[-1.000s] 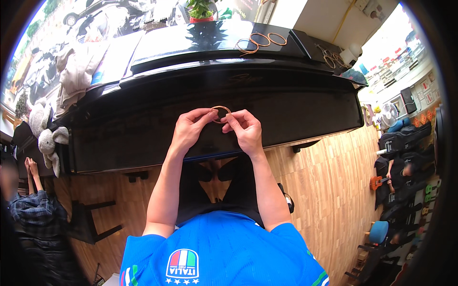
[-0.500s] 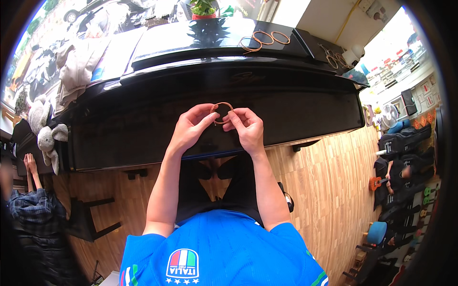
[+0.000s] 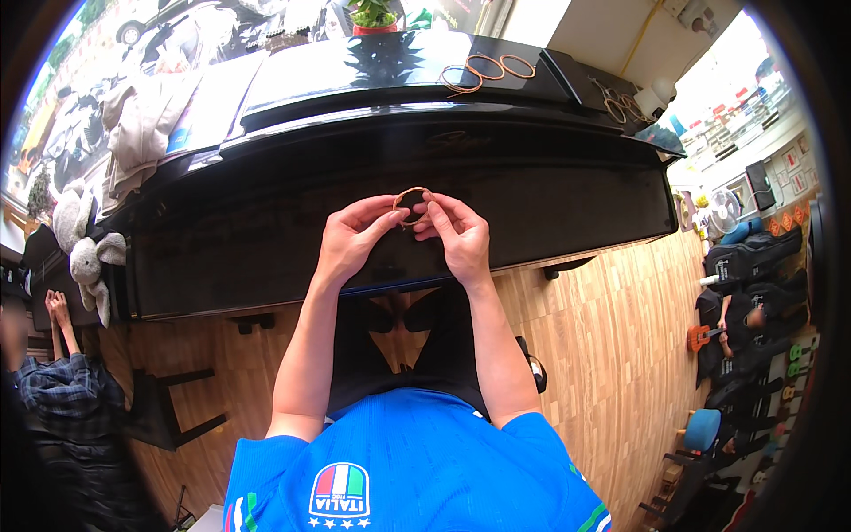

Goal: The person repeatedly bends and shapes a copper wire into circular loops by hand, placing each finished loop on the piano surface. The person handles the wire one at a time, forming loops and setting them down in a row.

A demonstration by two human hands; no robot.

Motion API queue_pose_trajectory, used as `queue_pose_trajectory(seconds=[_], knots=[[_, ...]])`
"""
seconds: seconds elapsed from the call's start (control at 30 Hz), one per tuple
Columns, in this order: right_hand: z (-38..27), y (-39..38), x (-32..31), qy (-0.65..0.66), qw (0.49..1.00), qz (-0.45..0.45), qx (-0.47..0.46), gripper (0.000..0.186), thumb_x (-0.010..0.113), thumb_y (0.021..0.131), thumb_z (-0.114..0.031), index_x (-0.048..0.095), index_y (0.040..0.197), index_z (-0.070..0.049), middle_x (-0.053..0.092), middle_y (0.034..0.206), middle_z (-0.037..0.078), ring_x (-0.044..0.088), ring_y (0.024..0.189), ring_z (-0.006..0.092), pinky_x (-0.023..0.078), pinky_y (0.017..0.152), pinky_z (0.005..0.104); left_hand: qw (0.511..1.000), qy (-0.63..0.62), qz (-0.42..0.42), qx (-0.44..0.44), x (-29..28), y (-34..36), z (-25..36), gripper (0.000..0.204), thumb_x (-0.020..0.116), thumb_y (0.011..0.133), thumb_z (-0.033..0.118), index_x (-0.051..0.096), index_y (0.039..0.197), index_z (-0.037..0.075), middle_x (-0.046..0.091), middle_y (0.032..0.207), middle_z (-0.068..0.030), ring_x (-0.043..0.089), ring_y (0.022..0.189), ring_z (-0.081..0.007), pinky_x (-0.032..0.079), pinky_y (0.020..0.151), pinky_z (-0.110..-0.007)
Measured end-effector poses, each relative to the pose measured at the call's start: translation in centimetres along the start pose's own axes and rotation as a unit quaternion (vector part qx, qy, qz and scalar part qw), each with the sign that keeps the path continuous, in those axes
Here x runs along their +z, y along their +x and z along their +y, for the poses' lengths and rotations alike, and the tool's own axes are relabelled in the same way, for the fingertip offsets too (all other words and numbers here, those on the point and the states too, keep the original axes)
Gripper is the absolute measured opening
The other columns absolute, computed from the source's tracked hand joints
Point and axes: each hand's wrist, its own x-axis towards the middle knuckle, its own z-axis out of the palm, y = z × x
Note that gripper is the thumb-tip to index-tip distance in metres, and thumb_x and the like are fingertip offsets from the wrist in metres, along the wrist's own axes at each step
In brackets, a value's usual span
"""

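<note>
In front of the person's blue shirt [image 3: 425, 470], I see the left hand [image 3: 353, 238], with thumb and fingers closed on one side of a copper-coloured coil [image 3: 409, 189]. The right hand [image 3: 461, 239] pinches its other side, fingers bent. The coil is held up before a black piano [image 3: 550, 191]. On its top lie three similar loops [image 3: 485, 56]; farther back stands a green plant [image 3: 372, 13] in a red pot [image 3: 374, 29].
</note>
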Motion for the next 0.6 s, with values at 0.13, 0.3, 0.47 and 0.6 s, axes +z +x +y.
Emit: queue_pose_trajectory(seconds=[0.13,0.3,0.47,0.6], knots=[[-0.4,-0.1,0.5,0.022,0.999,0.032,-0.021,0.026,0.065,0.098,-0.009,0.061,0.119,0.004,0.069,0.107,0.013,0.070,0.090,0.0173,0.061,0.074,0.0302,1.000,0.003,0.017,0.000,0.0,0.0,-0.1,0.029,0.070,0.094,0.006,0.066,0.120,-0.006,0.073,0.109,-0.0156,0.071,0.101,-0.0192,0.058,0.090,-0.029],[0.3,-0.5,1.1,-0.020,0.997,0.053,-0.046,0.018,0.070,0.091,0.001,0.061,0.106,0.004,0.068,0.101,0.010,0.071,0.090,0.0165,0.062,0.076,0.0293,0.999,-0.021,0.022,0.011,-0.1,0.1,-0.8,0.028,0.070,0.093,0.004,0.066,0.119,-0.006,0.074,0.108,-0.0154,0.071,0.101,-0.0193,0.058,0.089,-0.029],[0.7,-0.7,1.4,-0.190,0.973,0.059,-0.115,0.012,0.074,0.085,0.002,0.068,0.095,0.004,0.069,0.095,0.010,0.073,0.083,0.0167,0.061,0.073,0.0274,0.999,-0.029,0.005,0.018,-0.3,0.0,-1.0,0.026,0.070,0.092,0.001,0.068,0.117,-0.004,0.074,0.107,-0.0149,0.071,0.101,-0.0196,0.059,0.089,-0.031],[0.4,-0.7,1.7,-0.217,0.965,0.055,-0.137,0.011,0.074,0.084,0.002,0.071,0.094,0.005,0.069,0.095,0.011,0.074,0.082,0.0185,0.061,0.071,0.0273,0.999,-0.027,-0.009,0.019,-0.5,0.0,-1.0,0.024,0.069,0.092,0.000,0.069,0.116,-0.004,0.074,0.107,-0.0150,0.071,0.100,-0.0192,0.059,0.089,-0.030]])
